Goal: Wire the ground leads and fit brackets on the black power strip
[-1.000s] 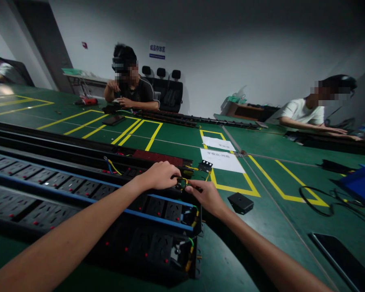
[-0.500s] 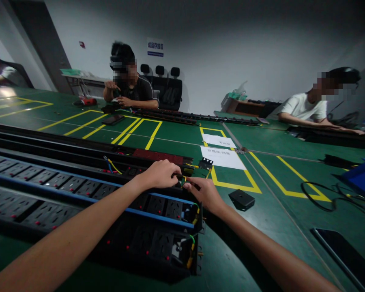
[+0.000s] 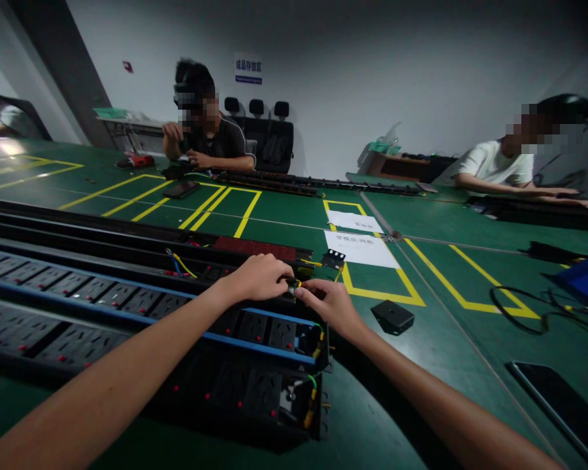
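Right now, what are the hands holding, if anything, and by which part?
The right hand seems to pinch a yellow wire; whether at its end cannot be told. What the left hand grips, if anything, is hidden.

The wall sign (image 3: 248,68) reads "成品存放区", while writing on two white table sheets (image 3: 362,252) is blurred.

There is room to slide over the worktop (image 3: 453,365) between the black box (image 3: 392,316) and the phone (image 3: 558,401). Long socket bars (image 3: 143,301) block the way toward the worktop's left edge.
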`<state>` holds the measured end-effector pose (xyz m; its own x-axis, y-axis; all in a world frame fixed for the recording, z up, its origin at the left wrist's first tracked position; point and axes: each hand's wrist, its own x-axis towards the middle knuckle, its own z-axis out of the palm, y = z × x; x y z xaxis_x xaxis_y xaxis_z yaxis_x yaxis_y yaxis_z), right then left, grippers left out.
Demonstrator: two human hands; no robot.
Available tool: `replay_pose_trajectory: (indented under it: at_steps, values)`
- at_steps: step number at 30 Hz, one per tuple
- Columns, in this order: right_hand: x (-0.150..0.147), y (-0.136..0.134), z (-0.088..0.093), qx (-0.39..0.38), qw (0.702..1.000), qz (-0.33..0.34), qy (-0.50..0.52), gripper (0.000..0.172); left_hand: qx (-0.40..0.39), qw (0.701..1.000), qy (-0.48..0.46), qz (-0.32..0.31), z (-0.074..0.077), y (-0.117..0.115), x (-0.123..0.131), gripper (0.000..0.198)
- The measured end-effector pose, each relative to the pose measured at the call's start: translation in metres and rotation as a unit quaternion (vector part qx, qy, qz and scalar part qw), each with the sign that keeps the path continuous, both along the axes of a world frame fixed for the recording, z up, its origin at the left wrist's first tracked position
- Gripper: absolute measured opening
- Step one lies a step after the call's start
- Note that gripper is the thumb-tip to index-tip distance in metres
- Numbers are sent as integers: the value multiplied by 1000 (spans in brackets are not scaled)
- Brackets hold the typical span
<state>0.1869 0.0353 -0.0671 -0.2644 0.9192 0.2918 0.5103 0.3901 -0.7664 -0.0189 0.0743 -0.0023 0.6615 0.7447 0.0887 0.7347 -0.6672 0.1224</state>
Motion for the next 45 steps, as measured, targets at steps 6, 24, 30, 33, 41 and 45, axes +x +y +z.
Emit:
replay_pose_trajectory:
  at_steps: [6, 24, 30, 33, 41, 45]
  values:
    - [-4, 1, 0, 13, 999, -15, -25, 40, 5, 1000, -19, -4, -4, 1, -2, 33]
    - [0, 4, -2, -1, 999, 39, 5, 38, -71, 989, -114, -65, 8, -8, 2, 14]
    - [2, 6, 1, -49, 997, 56, 37, 46, -79, 987, -118, -68, 9, -10, 2, 26]
    - [4, 7, 3, -79, 992, 76, 64, 50, -92, 986, -127, -64, 7, -8, 3, 22]
    - [4, 8, 7, -151, 975, 61, 154, 53, -128, 978, -159, -54, 1, -4, 3, 16]
    - [7, 7, 11, -174, 969, 62, 162, 36, -147, 971, -186, -33, -1, -6, 6, 14]
